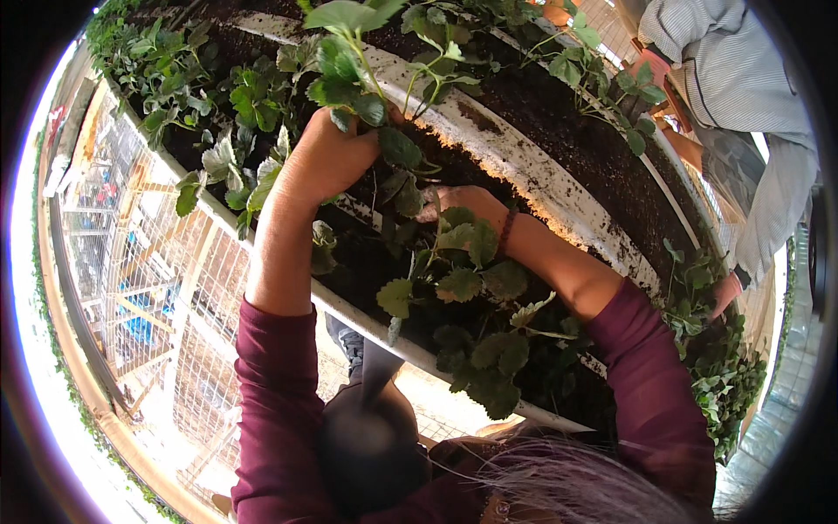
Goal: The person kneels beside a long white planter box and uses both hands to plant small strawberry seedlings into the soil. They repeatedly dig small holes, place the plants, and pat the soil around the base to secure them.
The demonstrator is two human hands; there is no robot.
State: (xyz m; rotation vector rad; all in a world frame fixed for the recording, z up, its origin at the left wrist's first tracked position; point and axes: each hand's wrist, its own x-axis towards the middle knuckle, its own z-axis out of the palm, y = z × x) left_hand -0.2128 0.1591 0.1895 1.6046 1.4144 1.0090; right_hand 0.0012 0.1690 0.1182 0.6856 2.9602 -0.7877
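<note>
My left hand (337,154) is closed around the base of a leafy strawberry plant (339,65), whose stems rise past my thumb and fingers. Lower and to the right, my right hand (468,202) reaches to the dark soil, its soiled fingertips partly hidden behind drooping leaves. What those fingers hold, if anything, cannot be made out. Both hands are over a long white planting trough (419,357) filled with dark soil. Another strawberry plant (461,285), with some browned leaf edges, grows just below my right hand.
A second soil-filled trough (569,170) runs alongside, beyond a soil-specked white rim. At the right, a person in a grey striped top (733,72) has a hand (725,295) among leaves. Wire mesh (157,262) lies to the left. More strawberry plants (170,85) crowd the upper left.
</note>
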